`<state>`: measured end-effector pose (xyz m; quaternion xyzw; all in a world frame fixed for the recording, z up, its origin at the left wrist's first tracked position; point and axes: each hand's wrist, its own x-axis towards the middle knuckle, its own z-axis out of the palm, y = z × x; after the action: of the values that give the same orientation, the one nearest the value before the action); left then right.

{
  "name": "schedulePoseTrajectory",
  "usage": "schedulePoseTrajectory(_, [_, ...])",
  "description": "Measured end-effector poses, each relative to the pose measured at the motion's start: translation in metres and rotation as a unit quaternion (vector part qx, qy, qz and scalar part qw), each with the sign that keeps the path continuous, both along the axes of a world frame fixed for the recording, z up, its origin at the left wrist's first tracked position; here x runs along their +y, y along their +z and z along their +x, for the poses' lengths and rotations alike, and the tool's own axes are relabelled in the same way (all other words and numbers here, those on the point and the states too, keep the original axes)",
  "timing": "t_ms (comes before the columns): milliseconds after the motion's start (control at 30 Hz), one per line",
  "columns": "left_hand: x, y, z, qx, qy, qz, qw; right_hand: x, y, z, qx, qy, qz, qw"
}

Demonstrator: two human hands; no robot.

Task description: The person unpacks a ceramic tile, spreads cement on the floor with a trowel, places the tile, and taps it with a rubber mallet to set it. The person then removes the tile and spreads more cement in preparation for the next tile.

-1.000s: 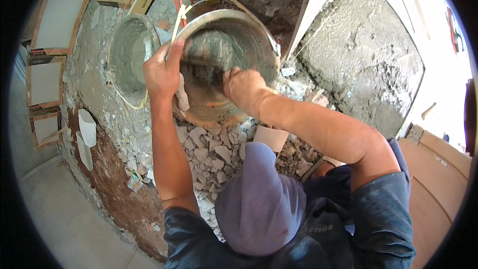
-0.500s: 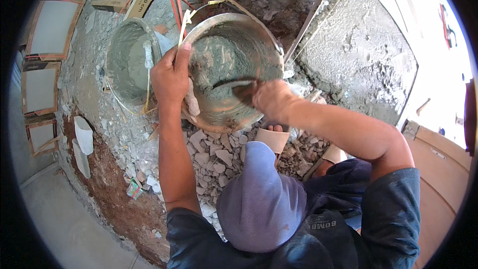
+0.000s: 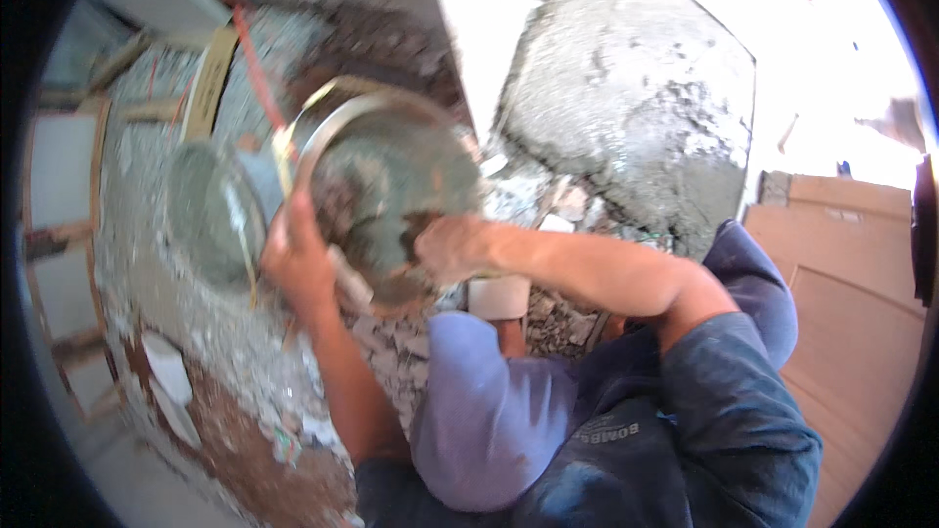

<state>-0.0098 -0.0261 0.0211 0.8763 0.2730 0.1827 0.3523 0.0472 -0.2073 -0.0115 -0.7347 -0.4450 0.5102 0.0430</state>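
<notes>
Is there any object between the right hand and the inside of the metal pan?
Nothing visible does. The right hand already reaches over the rim into the metal pan, while the left hand grips its near edge. The picture is blurred, so small items cannot be excluded.

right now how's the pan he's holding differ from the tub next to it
The metal pan is tilted, gripped at its rim by the left hand, with the right hand reaching inside. The grey tub rests on the rubble, untouched and duller. Both are round and coated in grey mortar.
</notes>
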Motion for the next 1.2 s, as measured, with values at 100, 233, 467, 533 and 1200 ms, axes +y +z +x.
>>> schedulePoseTrajectory(100, [0.019,-0.011,-0.007,0.006,0.014,0.041,0.999,-0.021,-0.007,0.011,0.077,-0.097,0.034,0.992])
schedulePoseTrajectory(233, [0.072,-0.019,-0.008,0.022,0.044,-0.004,0.999,-0.080,-0.002,0.021,0.200,-0.201,0.115,0.952])
schedulePoseTrajectory(467, [0.116,0.006,-0.018,0.081,0.046,0.287,0.954,-0.255,0.062,0.049,0.330,-0.273,0.100,0.898])
schedulePoseTrajectory(533, [0.093,0.038,-0.015,0.009,0.093,0.249,0.964,-0.315,0.070,0.049,0.313,-0.323,0.085,0.889])
schedulePoseTrajectory(1200, [-0.301,0.173,0.140,-0.153,-0.344,0.397,0.837,-0.692,-0.076,0.171,-0.386,-0.785,-0.029,0.483])
